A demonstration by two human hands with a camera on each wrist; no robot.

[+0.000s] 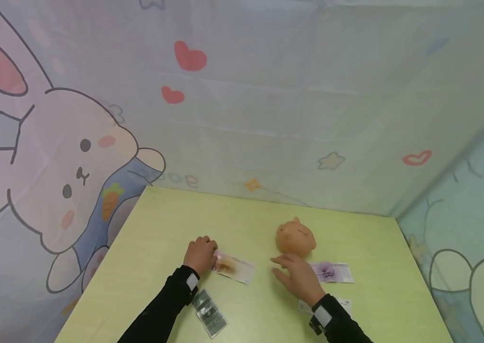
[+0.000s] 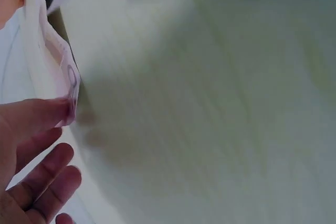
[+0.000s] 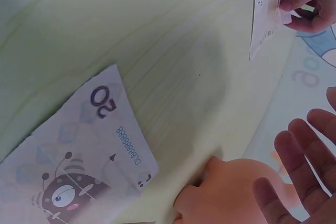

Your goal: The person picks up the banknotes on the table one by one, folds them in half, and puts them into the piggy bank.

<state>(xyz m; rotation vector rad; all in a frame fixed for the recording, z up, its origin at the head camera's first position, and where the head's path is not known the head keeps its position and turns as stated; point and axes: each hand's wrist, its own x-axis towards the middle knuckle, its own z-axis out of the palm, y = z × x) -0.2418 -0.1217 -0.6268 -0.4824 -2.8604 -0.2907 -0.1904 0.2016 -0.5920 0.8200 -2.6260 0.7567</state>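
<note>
My left hand [image 1: 201, 255] pinches the left end of a pinkish-brown play banknote [image 1: 235, 269] between thumb and fingers. The left wrist view shows that banknote [image 2: 69, 80] bent at the pinched edge. My right hand [image 1: 297, 276] hovers over the table with fingers spread, holding nothing. Just beyond it sits an orange piggy bank [image 1: 297, 239]. A purple banknote [image 1: 334, 273] lies beside the right hand, and a pale banknote [image 1: 345, 303] is partly hidden under the right wrist. In the right wrist view, a banknote [image 3: 79, 156] with a cartoon bug lies near the piggy bank [image 3: 226, 192].
A dark green banknote [image 1: 210, 313] lies beside the left wrist. All of this rests on a pale yellow table [image 1: 242, 214]. Printed curtains with a rabbit and hearts [image 1: 190, 56] hang behind and beside the table.
</note>
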